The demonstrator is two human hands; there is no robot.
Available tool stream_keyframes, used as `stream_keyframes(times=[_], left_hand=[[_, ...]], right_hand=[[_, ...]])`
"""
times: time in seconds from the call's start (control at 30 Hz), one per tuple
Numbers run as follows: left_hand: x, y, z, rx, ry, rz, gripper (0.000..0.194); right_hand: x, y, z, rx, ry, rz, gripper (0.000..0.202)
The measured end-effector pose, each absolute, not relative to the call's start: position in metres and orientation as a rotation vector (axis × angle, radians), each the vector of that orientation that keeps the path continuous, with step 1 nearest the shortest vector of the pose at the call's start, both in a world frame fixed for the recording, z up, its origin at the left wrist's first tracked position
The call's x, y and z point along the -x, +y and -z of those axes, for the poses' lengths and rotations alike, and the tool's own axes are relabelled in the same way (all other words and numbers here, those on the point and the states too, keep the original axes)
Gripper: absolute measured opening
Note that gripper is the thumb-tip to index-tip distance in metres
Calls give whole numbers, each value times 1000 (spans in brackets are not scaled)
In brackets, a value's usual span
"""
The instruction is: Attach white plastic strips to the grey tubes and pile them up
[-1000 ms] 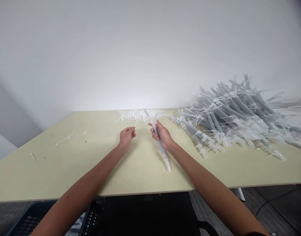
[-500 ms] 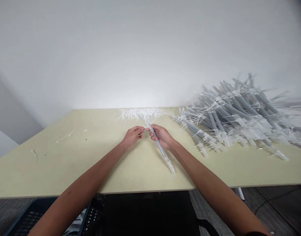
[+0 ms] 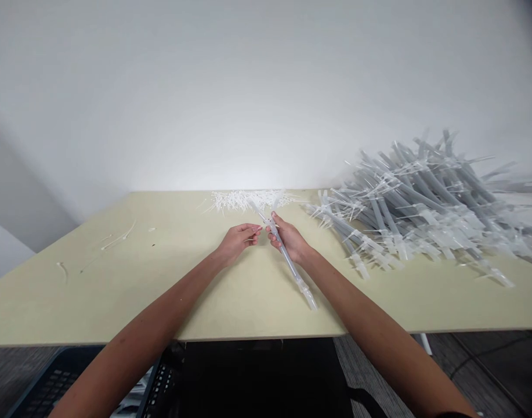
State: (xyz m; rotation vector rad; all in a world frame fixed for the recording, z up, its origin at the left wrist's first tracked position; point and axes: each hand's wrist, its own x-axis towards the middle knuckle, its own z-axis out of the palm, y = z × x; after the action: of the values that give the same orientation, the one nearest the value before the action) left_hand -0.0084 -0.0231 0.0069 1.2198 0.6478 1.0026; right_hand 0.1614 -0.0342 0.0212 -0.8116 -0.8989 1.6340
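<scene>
A translucent grey plastic tube (image 3: 292, 264) slants over the table with its upper part in my right hand (image 3: 287, 237), whose fingers are wrapped round it. Clear branching ends show at the tube's far end, and a whitish joint sits near its lower end. My left hand (image 3: 240, 241) is just left of the tube, fingertips pinched together close to it. Whatever lies between those fingertips is too small to make out. Behind both hands lies a heap of white cable ties (image 3: 235, 201).
On the right rises a large pile of similar tubes (image 3: 422, 197). A few loose cable ties (image 3: 118, 237) lie on the left of the pale table (image 3: 139, 313). Below its front edge, a dark blue basket (image 3: 52, 380) holds more tubes. A wall stands behind the table.
Both hands and the tube appear slightly further right, with the view shifting a little as well. My right thumb has risen along the tube. The left fingertips remain pinched.
</scene>
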Motion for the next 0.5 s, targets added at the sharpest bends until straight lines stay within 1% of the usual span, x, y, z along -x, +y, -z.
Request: stream_keyframes(times=[0.13, 0.33, 0.5], left_hand=[[9, -24, -8, -1213, 615, -993, 32], [8, -24, -8, -1222, 631, -992, 29], [7, -26, -9, -1248, 626, -966, 29]], right_hand=[[-163, -36, -21, 828, -1016, -1481, 35], [-161, -35, -19, 984, -1180, -1185, 36], [-160, -34, -16, 1017, -1232, -1099, 35]])
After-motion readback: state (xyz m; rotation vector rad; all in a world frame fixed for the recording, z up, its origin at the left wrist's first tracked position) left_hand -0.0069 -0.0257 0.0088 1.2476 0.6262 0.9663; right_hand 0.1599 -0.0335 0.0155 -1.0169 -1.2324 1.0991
